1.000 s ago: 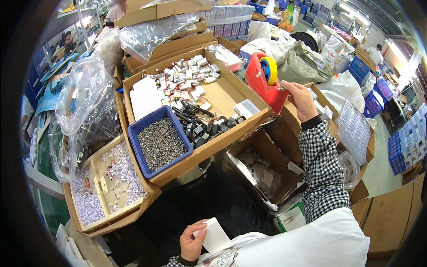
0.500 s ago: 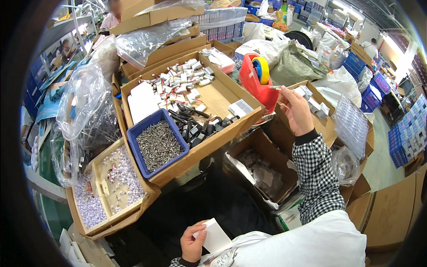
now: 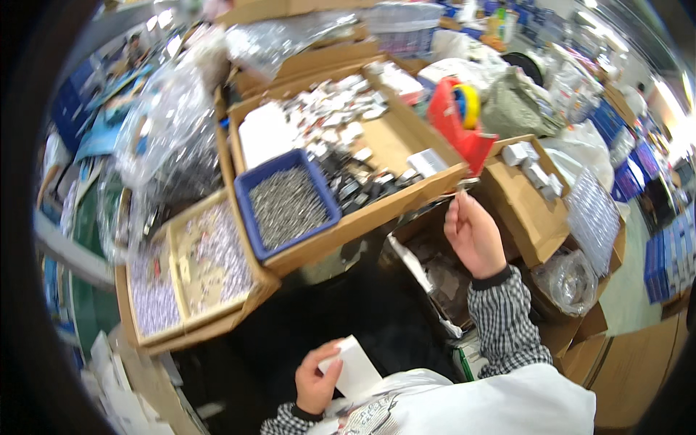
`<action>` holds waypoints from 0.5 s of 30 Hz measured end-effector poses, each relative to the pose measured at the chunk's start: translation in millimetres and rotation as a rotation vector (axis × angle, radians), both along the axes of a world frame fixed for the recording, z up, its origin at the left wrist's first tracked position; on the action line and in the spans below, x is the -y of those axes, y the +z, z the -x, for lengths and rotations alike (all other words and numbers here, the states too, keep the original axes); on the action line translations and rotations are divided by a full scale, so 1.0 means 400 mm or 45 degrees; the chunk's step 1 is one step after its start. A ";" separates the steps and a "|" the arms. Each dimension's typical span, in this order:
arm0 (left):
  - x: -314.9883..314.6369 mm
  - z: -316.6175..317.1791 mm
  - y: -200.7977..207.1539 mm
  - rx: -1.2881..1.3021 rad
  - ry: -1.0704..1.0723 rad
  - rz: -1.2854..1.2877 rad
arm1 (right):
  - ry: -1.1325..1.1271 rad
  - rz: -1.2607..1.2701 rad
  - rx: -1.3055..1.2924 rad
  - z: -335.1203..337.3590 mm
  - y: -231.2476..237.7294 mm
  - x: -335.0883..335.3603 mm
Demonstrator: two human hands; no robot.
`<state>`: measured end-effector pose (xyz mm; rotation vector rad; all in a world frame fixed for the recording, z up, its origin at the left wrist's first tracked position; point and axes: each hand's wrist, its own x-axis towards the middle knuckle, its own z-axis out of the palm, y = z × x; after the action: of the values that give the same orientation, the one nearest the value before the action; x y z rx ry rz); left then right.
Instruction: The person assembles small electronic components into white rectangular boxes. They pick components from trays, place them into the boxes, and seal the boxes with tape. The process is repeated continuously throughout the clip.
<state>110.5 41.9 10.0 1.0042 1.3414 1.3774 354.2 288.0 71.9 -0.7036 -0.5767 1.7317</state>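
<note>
Low in front of my body, my left hand (image 3: 317, 380) is closed on a flat white box or card (image 3: 355, 368), thumb across its face. My right hand (image 3: 475, 233) is raised at the right, its thumb and fingertips pinched on a small part with thin wires (image 3: 458, 193); blur hides its details. This pinch lies close to the near right edge of a large cardboard tray (image 3: 362, 226). In that tray are white wired pieces (image 3: 337, 105), black pieces (image 3: 355, 177) and a blue bin (image 3: 245, 221) full of small metal parts (image 3: 288, 206).
A red tape dispenser (image 3: 451, 127) stands behind my right hand. Beside it, an open carton (image 3: 522, 203) holds several grey-white blocks. A divided wooden tray (image 3: 174, 279) with small lilac pieces is at the left. Below my right hand is an open box (image 3: 406, 254) with plastic scraps.
My right hand has come down and nearer, from beside the tape dispenser to the tray's edge, still pinching the small part. The whole view has shifted; my left hand keeps the white piece.
</note>
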 end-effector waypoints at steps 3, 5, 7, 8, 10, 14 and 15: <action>0.012 0.008 -0.007 -0.157 0.110 0.133 | 0.481 0.105 0.271 0.067 -0.039 0.156; 0.022 0.004 -0.007 -0.251 0.124 0.134 | 0.768 0.210 0.416 0.118 -0.066 0.247; 0.021 0.000 -0.006 -0.275 0.130 0.107 | 0.910 0.356 0.416 0.165 -0.088 0.330; 0.020 -0.003 -0.004 -0.282 0.120 0.097 | 0.943 0.449 0.381 0.182 -0.096 0.361; 0.026 -0.006 0.010 -0.323 0.096 0.088 | 0.970 0.574 0.374 0.206 -0.107 0.393; 0.032 0.000 0.039 -0.371 0.044 0.153 | 0.970 0.526 0.378 0.227 -0.109 0.413; 0.033 -0.001 0.044 -0.393 0.049 0.159 | 0.973 0.526 0.381 0.230 -0.107 0.413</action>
<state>110.8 28.7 27.6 1.1439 1.6596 1.1829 262.3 122.6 29.1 -1.1429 -0.7633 2.5197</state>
